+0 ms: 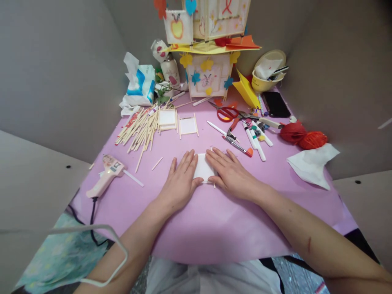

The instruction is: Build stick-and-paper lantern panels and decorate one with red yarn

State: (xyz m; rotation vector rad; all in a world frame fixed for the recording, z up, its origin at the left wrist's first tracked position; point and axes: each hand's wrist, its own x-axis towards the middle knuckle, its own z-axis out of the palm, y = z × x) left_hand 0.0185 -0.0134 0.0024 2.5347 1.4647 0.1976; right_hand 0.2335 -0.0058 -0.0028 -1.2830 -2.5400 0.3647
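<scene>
A small white panel [203, 168] with thin sticks along its edges lies flat on the purple tabletop [196, 220]. My left hand [181, 176] rests on its left side, palm down, fingers stretched out. Over the right side lies my right hand [228, 169], also flat, its fingers a little apart. Both thumbs touch the panel's near edge. A short loose stick [157, 163] is left of my left hand. Beyond the hands are two framed panels, one [167, 117] beside the other [188, 125].
A glue gun [107, 175] lies at left, near a pile of sticks [142, 128]. Behind stands a decorated paper house [210, 75]. Red scissors [226, 113], pens [237, 146], red yarn [312, 140], a phone [276, 104] and a tissue [314, 165] are at right.
</scene>
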